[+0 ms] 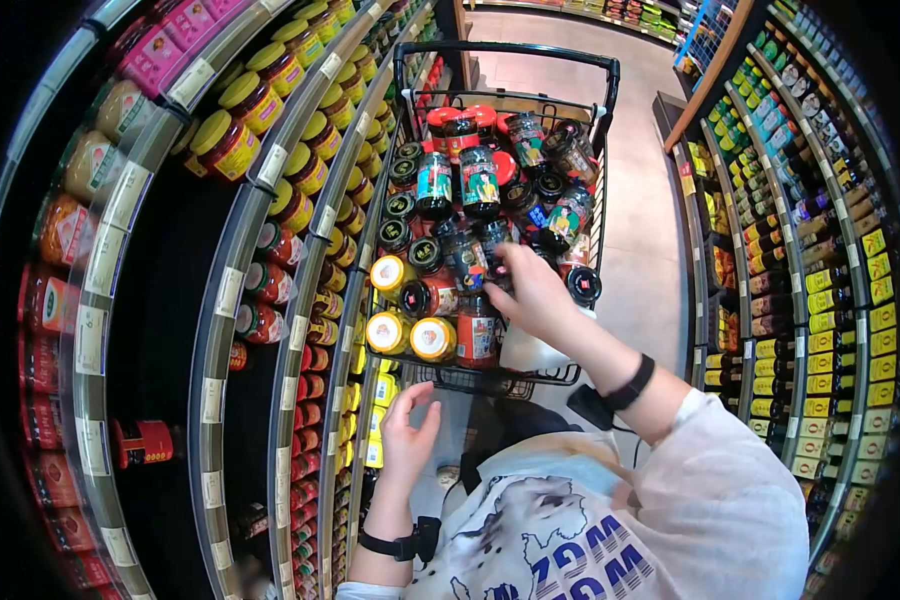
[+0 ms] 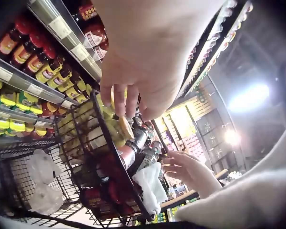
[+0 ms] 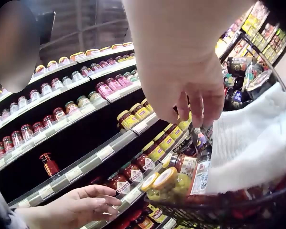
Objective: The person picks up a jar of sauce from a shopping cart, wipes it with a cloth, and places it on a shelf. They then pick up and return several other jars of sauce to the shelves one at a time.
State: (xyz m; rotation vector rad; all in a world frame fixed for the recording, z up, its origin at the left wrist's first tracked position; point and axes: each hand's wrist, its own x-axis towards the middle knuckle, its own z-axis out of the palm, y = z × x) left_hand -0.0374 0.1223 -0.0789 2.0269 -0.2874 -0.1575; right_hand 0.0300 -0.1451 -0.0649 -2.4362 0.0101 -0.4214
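Observation:
A shopping cart [image 1: 598,165] is heaped with jars. My right hand [image 1: 535,290] is over its near part, fingers bent down at a dark-lidded jar [image 1: 467,262]; in the right wrist view the fingertips of the right hand [image 3: 193,95] meet a dark jar [image 3: 200,138]. My left hand [image 1: 410,435] is held in the air between the cart and the left shelf, fingers loosely bent, holding nothing. Near it stand yellow-lidded jars [image 1: 432,339] at the cart's near left corner. A white cloth [image 3: 248,143] lies by the right hand at the cart's near edge.
Shelves of jars [image 1: 270,75] run close along the left, with a dark gap on one level holding a lone red jar [image 1: 142,442]. Another stocked shelf [image 1: 820,330] stands on the right, across a strip of pale floor [image 1: 640,260]. The cart handle bar [image 1: 510,48] is at the far end.

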